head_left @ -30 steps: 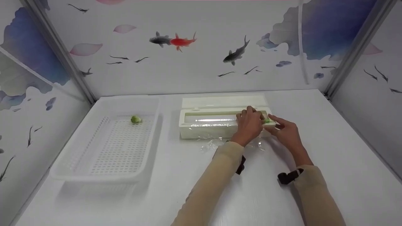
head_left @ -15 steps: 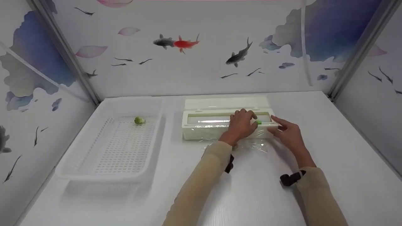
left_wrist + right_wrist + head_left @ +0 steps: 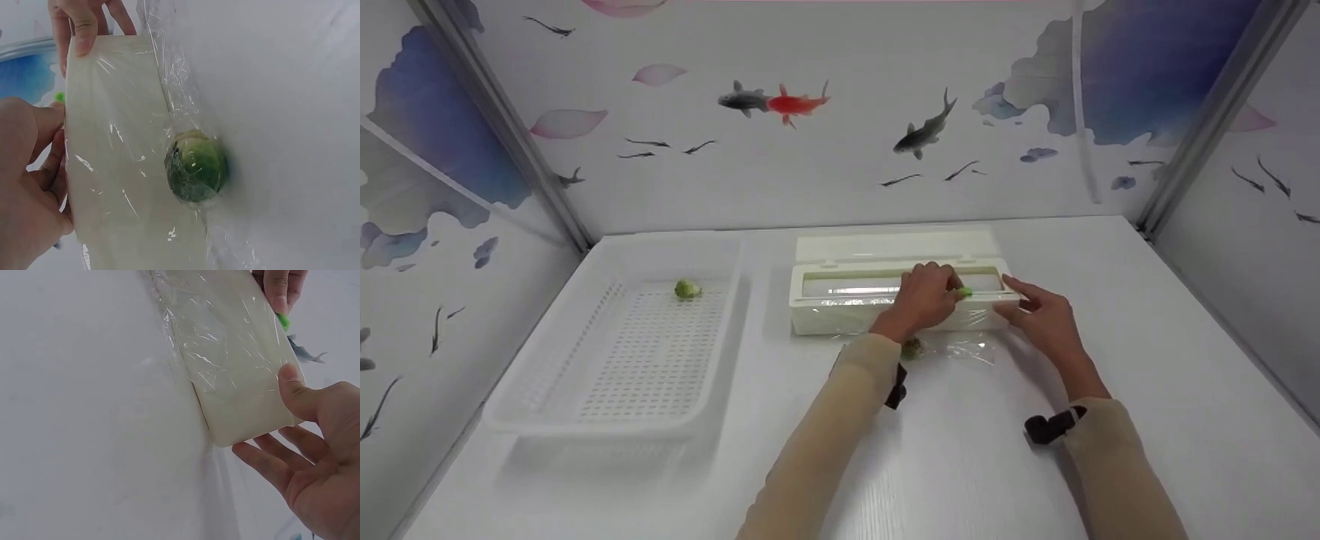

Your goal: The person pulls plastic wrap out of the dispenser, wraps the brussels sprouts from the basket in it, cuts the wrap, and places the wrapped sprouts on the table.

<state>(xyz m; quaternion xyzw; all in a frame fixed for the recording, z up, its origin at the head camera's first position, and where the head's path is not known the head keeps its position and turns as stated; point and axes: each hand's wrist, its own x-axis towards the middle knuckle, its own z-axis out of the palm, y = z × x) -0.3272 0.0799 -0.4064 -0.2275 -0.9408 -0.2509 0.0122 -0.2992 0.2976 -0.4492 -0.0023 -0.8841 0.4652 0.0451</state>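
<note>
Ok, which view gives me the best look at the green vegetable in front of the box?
Left wrist: the green vegetable shows large there, most of its outline visible. The head view shows it small, beside the left sleeve; the right wrist view doesn't show it.

White table (image 3: 825, 442) carried white perforated basket (image 3: 600, 429) at left and pale box (image 3: 829, 320), lid raised, to its right. Clear film (image 3: 969, 350) trailed onto tabletop in front of box, partly covering round green vegetable (image 3: 197, 167).
</note>
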